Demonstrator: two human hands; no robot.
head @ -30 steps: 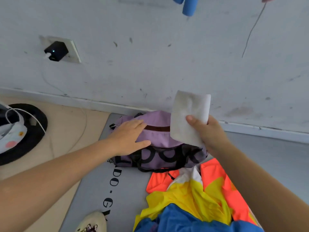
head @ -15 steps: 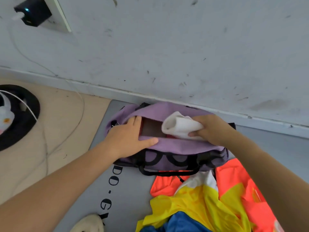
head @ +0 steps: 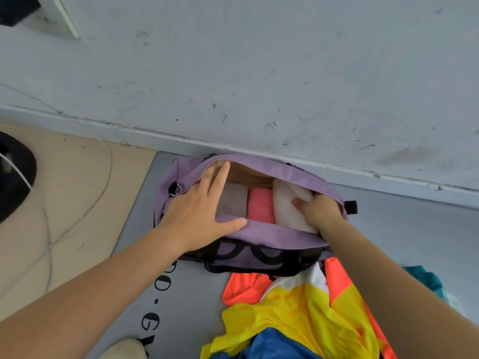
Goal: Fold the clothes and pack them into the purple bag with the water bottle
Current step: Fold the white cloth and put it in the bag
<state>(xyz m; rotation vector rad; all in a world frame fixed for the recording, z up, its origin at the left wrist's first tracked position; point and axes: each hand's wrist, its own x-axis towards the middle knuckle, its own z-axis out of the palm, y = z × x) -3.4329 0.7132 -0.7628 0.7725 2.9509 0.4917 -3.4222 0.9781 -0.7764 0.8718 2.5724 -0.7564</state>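
Bag [head: 259, 237] lies by the wall; inside it sit grey, pink and white folds [head: 287, 211]; right hand [head: 320, 207] grasps the white one; left hand [head: 199, 213], fingers straight, spreads the opening; bright clothes [head: 298, 312] before the bag remain unfolded; no bottle visible.

Up top there's a scuffed grey wall [head: 259, 73], with a white socket plate [head: 66, 19] and a black plug [head: 15, 9] at the far left corner. A thin white cable [head: 103, 161] trails down across the beige floor [head: 64, 203]. A black round object [head: 15, 177] sits at the left edge, and a grey mat [head: 155, 294] with black lettering lies against the baseboard [head: 388, 174].
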